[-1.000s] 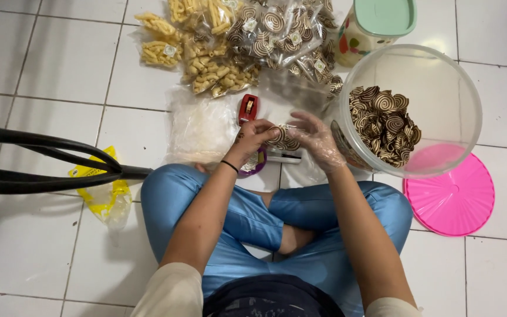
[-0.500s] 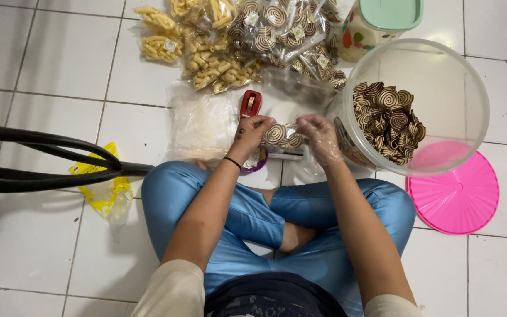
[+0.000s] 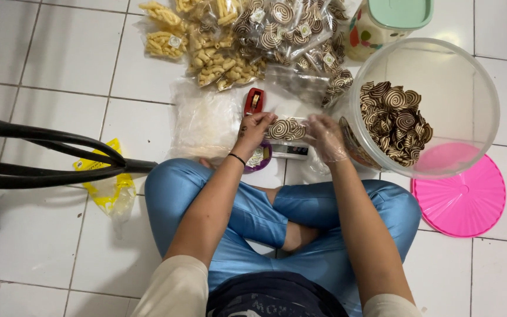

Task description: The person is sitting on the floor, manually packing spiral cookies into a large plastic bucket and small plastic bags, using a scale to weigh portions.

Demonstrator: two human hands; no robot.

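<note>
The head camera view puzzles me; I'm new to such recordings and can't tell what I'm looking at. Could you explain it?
The camera sits on a person's head and looks down at their crossed legs on a white tiled floor. There is no machine, only two hands. The left hand and the right hand, which wears a thin clear glove, together hold a small clear bag of spiral biscuits. Beside them lies a big clear tub, tipped over, with more spiral biscuits inside, and its pink lid. Ahead lie filled snack bags and a red tape dispenser.
</note>
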